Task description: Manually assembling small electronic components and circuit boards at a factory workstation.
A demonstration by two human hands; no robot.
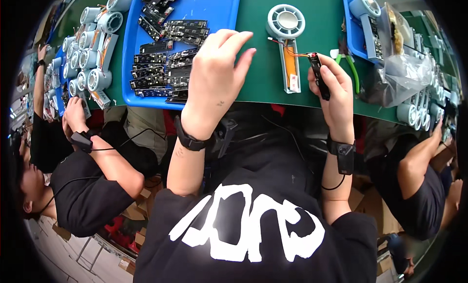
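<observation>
My right hand (pixel 337 90) pinches a narrow black circuit board (pixel 318 75), held upright between thumb and fingers. Thin coloured wires (pixel 298 53) run from the board's top to a pale blue handheld fan housing (pixel 285 20) that lies on the green table. An orange battery (pixel 291 61) shows inside the fan's uncovered handle, a white label at its lower end. To the left, my left hand (pixel 217 73) hovers over the right edge of a blue tray (pixel 229 10), thumb and forefinger apart, nothing visible between them. Its palm is mostly hidden.
Several black circuit boards (pixel 153 58) lie in the tray. Pale blue fan housings (pixel 87 58) crowd the table's left. Green-handled pliers (pixel 352 70) and a clear plastic bag (pixel 397 78) lie on the right, beside another blue tray (pixel 355 31). Co-workers sit on both sides.
</observation>
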